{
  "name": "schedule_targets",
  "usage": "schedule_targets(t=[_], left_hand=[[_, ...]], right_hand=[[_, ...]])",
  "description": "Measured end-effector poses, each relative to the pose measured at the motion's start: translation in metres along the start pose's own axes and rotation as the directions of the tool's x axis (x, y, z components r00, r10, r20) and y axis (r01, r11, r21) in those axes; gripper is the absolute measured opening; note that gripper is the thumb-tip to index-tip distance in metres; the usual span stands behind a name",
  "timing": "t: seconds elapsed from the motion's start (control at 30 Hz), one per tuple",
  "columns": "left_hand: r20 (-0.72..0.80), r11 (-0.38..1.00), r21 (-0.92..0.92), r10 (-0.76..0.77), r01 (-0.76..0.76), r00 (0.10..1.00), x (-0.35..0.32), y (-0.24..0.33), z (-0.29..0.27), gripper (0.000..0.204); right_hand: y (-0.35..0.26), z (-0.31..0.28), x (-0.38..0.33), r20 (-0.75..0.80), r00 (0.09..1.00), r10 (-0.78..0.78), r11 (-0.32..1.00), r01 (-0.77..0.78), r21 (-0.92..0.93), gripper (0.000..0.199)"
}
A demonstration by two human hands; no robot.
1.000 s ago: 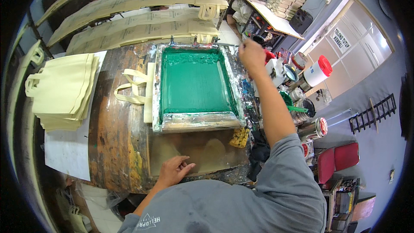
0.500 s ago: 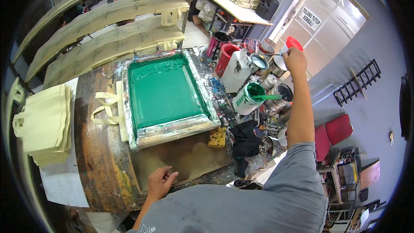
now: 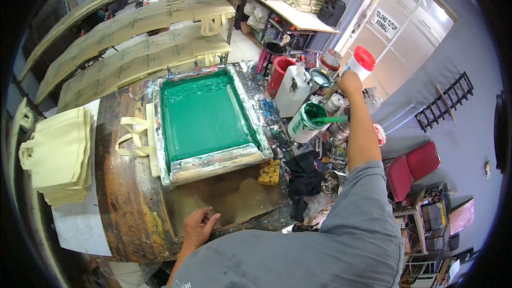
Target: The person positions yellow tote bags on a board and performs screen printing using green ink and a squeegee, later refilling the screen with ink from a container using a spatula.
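Observation:
My right hand [image 3: 350, 82] reaches to the far right among paint cans, its fingers closed; what they grip is hidden. Just beyond it stands a white container with a red lid [image 3: 364, 58]. My left hand [image 3: 199, 225] rests at the table's near edge, fingers loosely bent, thumb apart, holding nothing. Ahead of it lies a screen-printing frame [image 3: 224, 161] with green ink [image 3: 205, 117] spread over its mesh. A pale yellow bag [image 3: 152, 152] pokes out under its left side. Right of the frame, a white bucket [image 3: 302, 130] of green ink holds a green stick [image 3: 333, 119].
Stacked pale yellow bags [image 3: 61, 154] lie at the left. A yellow sponge [image 3: 268, 172] and black cloth [image 3: 302, 176] sit by the frame's near right corner. A white jug [image 3: 291, 95] and red tub [image 3: 278, 74] stand behind the bucket. Drying racks [image 3: 133, 24] hold bags behind.
My right hand has moved slightly left and nearer, uncovering more of the red-lidded container. My left hand stays in place on the table edge.

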State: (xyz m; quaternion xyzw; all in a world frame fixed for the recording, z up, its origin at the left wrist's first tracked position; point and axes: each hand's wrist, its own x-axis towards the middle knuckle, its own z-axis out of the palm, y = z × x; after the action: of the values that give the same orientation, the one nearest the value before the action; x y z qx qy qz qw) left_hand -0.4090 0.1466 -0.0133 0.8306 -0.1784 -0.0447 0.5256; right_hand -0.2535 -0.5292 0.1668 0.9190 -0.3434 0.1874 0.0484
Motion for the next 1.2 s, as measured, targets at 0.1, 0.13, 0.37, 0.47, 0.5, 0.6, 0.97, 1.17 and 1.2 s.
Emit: schedule_targets(t=[0.1,0.13,0.37,0.47,0.5,0.6,0.97,1.17,1.2], left_hand=[[0.02,0.999,-0.031,-0.039,0.04,0.999,-0.001,0.004,-0.001,0.035],[0.031,0.997,-0.042,-0.057,0.058,0.998,0.0,0.006,-0.002,0.035],[0.058,1.0,0.011,-0.006,0.006,0.998,0.002,0.007,-0.006,0.037],[0.074,1.0,0.011,-0.026,0.025,0.997,0.001,0.007,-0.008,0.037],[0.067,1.0,0.006,-0.027,0.027,0.997,0.001,0.007,-0.009,0.037],[0.049,1.0,-0.007,-0.011,0.011,0.999,0.0,0.003,-0.009,0.036],[0.05,0.999,-0.046,0.01,-0.007,0.999,0.002,-0.001,-0.009,0.036],[0.063,0.999,-0.045,0.029,-0.027,0.998,0.002,-0.004,-0.006,0.036],[0.059,0.999,-0.044,0.025,-0.022,0.998,0.002,-0.005,-0.005,0.036]], right_hand=[[0.01,-0.029,-0.005,-0.077,0.997,0.03,1.0,-0.029,0.009,0.031],[0.015,-0.038,-0.005,-0.091,0.996,0.027,1.0,-0.026,0.004,0.032],[-0.02,-0.113,-0.017,-0.274,0.96,-0.057,0.984,0.101,0.149,0.037],[-0.086,-0.135,-0.025,-0.31,0.937,-0.16,0.956,0.225,0.186,0.036],[-0.112,-0.131,-0.029,-0.333,0.921,-0.203,0.933,0.286,0.221,0.035],[-0.189,-0.117,-0.044,-0.358,0.885,-0.297,0.857,0.413,0.31,0.034],[-0.323,-0.03,-0.08,-0.095,0.889,-0.448,0.851,0.457,0.259,0.027],[-0.318,0.003,-0.076,-0.249,0.857,-0.452,0.828,0.506,0.241,0.026],[-0.319,0.006,-0.077,-0.245,0.857,-0.454,0.826,0.507,0.244,0.026]])
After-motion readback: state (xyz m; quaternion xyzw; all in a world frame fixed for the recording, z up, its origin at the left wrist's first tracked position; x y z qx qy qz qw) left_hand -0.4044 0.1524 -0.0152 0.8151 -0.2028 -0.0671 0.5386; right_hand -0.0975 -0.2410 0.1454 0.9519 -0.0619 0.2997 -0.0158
